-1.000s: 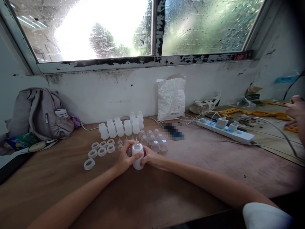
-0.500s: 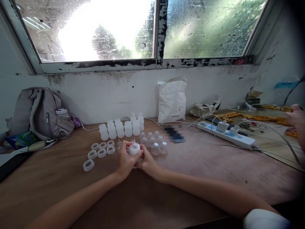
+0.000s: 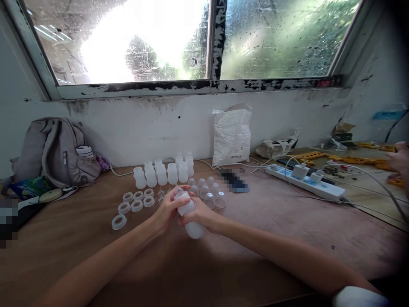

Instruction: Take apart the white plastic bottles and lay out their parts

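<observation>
So, closest to us on the brown desk, we've got one frosted bottle in both hands. Our right grip is wrapped round its middle, and our left grip is closed about the upper end, fingers partly hidden. Can't tell if the base touches the desk.

What could bite us: if the right fingers are a bit loose, any twist up top could spin the body or let the smooth, rounded side slide out. Squeezing too hard might dent it if the wall's soft. And a knuckle drifting forward could tip the clear cups or clear teats just past our hands.

As for how it sits, the bottle leans. The narrow clear top points up, away from us and toward our left; the rounded base is down, nearer us and off to the right, so the long axis runs diagonally between those ends.

Left of the teats we've got loose rings, then upright bottles behind, and a white packet against the wall.
</observation>
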A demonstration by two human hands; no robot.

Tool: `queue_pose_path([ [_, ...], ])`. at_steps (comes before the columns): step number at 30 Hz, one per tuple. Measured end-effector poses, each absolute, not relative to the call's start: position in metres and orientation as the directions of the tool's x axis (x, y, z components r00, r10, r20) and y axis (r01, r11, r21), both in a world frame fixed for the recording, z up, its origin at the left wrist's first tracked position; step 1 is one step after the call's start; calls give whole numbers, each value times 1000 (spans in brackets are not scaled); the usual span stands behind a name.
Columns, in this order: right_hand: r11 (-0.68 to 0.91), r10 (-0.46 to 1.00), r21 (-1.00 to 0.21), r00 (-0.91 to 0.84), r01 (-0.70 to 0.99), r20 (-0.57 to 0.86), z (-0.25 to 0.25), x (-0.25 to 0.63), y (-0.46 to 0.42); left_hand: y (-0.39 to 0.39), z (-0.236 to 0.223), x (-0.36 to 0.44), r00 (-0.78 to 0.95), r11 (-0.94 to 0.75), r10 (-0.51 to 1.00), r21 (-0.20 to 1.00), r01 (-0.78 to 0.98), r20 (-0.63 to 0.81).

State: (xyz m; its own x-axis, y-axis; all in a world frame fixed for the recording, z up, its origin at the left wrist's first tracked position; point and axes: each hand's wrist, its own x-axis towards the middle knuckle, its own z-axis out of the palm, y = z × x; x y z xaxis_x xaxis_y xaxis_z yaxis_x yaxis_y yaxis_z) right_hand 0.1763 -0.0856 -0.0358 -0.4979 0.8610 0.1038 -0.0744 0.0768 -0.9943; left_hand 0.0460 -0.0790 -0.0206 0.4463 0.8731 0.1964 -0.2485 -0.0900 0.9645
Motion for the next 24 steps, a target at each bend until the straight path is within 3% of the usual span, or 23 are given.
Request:
queue_pose_path([
  [3, 314, 897, -947, -349, 72, 271, -40, 169, -93, -88, -19, 52, 349, -165, 914, 976, -141, 205],
  [7, 442, 886, -882, -234, 164, 400, -48, 165, -107, -104, -17, 53, 185, -389, 902, 920, -38, 389],
  [11, 529, 812, -842, -354, 109, 464, -56, 166, -117, -121, -13, 49, 366, -616, 731, 788, -11, 576],
  [17, 519, 751, -847, -535, 118, 387, -63, 165, -124, -135, 0, 45, 531, -713, 538, 689, -129, 655],
  [24, 549, 618, -813, -749, 196, 237, -50, 170, -124, -140, 7, 42, 592, -723, 500, 681, -116, 632],
])
